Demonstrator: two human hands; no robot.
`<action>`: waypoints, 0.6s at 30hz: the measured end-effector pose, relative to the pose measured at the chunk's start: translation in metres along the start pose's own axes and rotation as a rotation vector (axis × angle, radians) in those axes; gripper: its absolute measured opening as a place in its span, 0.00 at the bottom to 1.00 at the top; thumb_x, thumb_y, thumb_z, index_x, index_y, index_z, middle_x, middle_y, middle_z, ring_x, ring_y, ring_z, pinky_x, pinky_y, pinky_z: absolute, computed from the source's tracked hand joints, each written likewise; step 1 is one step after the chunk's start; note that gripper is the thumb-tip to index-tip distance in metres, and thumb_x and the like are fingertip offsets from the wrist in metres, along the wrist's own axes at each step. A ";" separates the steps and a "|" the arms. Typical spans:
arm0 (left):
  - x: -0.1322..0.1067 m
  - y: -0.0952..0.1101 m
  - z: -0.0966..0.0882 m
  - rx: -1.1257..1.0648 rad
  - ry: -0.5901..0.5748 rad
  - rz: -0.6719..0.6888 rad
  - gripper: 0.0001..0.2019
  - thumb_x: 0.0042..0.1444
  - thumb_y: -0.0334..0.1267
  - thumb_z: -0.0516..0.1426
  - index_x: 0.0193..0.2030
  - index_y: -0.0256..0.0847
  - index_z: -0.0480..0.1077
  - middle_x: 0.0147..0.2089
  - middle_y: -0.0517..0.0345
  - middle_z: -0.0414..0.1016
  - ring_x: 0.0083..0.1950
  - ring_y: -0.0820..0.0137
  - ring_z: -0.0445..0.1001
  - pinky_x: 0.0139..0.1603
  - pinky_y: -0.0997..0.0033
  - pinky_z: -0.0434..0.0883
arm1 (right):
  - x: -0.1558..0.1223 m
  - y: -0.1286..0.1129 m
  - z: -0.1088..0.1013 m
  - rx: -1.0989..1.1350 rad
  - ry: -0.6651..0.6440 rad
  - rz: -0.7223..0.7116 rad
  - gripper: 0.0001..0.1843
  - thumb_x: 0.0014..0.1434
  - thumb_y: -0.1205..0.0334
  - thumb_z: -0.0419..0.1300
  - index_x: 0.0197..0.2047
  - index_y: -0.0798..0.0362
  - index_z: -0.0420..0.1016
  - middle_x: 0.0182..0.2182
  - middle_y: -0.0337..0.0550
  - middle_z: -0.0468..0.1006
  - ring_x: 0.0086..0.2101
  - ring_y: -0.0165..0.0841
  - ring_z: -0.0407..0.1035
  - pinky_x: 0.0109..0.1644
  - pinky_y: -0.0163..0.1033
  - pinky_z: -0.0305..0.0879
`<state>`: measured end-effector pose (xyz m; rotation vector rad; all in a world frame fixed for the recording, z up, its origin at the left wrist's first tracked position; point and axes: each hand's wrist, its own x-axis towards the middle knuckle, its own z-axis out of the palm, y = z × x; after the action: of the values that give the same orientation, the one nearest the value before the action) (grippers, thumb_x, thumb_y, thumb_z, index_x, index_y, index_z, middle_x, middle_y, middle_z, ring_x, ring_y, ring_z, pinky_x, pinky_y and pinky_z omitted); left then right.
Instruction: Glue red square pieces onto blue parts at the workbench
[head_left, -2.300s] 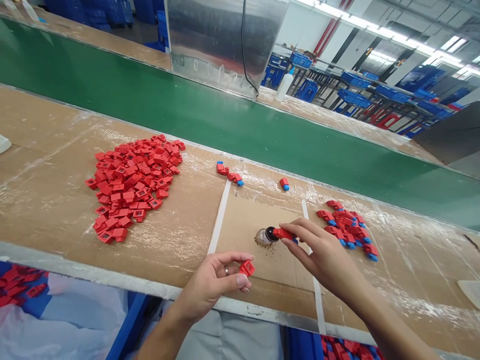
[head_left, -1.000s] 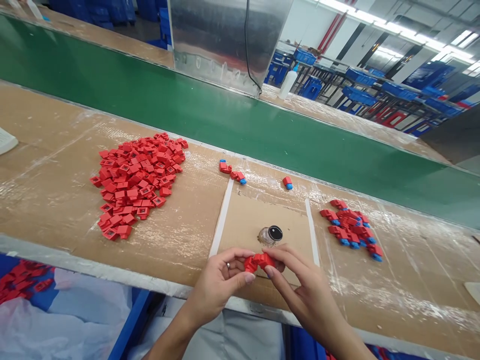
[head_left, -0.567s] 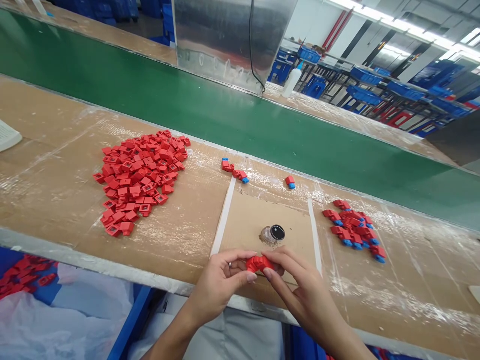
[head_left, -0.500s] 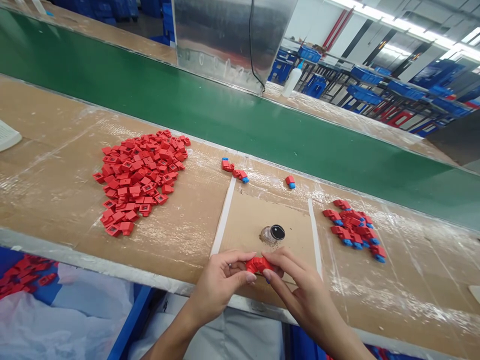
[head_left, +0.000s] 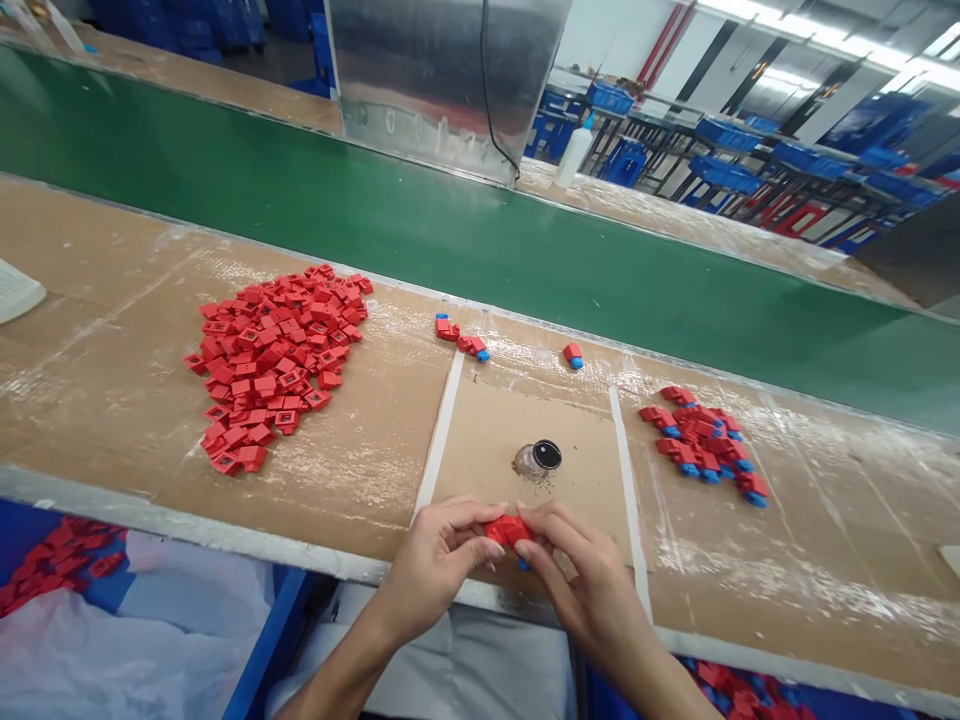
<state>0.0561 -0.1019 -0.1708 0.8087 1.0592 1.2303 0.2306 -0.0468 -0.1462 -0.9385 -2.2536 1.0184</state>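
Between my two hands is a red plastic piece [head_left: 508,530] with a bit of blue showing underneath on the right. My left hand [head_left: 444,555] pinches its left end between thumb and fingers. Its right end is gripped by my right hand [head_left: 574,560], also in a pinch. Whether it is one piece or two joined parts, I cannot tell. Just beyond my fingertips, a small clear jar with a black round top [head_left: 538,457] stands on a cardboard sheet [head_left: 480,430] edged with white tape.
A big heap of red pieces [head_left: 277,360] lies to the left. A smaller group of red-and-blue pieces [head_left: 697,435] is at right. A few more [head_left: 574,355] lie near the green belt [head_left: 420,215]. Blue bins [head_left: 262,640] holding red pieces and white bags stand below the table edge.
The view has shifted slightly. Both hands still hold the red piece over the front of the cardboard, and its two ends appear slightly turned.
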 end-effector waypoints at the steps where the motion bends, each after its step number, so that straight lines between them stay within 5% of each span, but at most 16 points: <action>1: 0.001 0.000 0.001 0.005 -0.009 -0.003 0.12 0.55 0.31 0.61 0.47 0.43 0.78 0.42 0.57 0.75 0.39 0.73 0.73 0.40 0.75 0.71 | 0.000 0.001 0.000 0.005 0.025 0.004 0.09 0.68 0.64 0.53 0.48 0.50 0.72 0.37 0.43 0.73 0.36 0.32 0.70 0.38 0.34 0.67; 4: 0.002 0.001 0.003 -0.002 0.010 -0.028 0.17 0.55 0.34 0.63 0.52 0.43 0.75 0.42 0.56 0.76 0.43 0.71 0.73 0.47 0.72 0.72 | 0.000 0.004 0.001 0.029 0.110 0.032 0.09 0.68 0.63 0.53 0.48 0.50 0.72 0.39 0.44 0.74 0.37 0.32 0.71 0.38 0.34 0.68; 7: 0.001 0.003 0.004 0.017 0.028 -0.078 0.21 0.55 0.38 0.63 0.56 0.41 0.71 0.35 0.59 0.75 0.37 0.73 0.73 0.40 0.73 0.73 | -0.001 0.008 0.003 0.040 0.163 0.030 0.11 0.67 0.63 0.54 0.52 0.49 0.70 0.41 0.43 0.75 0.38 0.31 0.71 0.39 0.33 0.70; 11: 0.002 0.007 0.004 0.080 -0.021 -0.097 0.15 0.58 0.40 0.60 0.50 0.39 0.73 0.28 0.65 0.68 0.26 0.78 0.68 0.27 0.79 0.66 | -0.002 0.009 0.004 0.059 0.186 -0.013 0.11 0.66 0.65 0.56 0.52 0.49 0.70 0.39 0.41 0.75 0.37 0.29 0.71 0.39 0.32 0.70; 18: 0.004 0.006 0.001 0.212 -0.093 -0.100 0.07 0.61 0.38 0.55 0.40 0.37 0.73 0.23 0.65 0.66 0.22 0.79 0.65 0.22 0.81 0.63 | -0.004 0.009 0.006 0.051 0.100 -0.072 0.08 0.67 0.70 0.52 0.44 0.52 0.72 0.36 0.43 0.72 0.35 0.30 0.69 0.40 0.33 0.68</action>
<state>0.0551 -0.0969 -0.1657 0.9542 1.1521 0.9983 0.2328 -0.0485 -0.1573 -0.8617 -2.1532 0.9707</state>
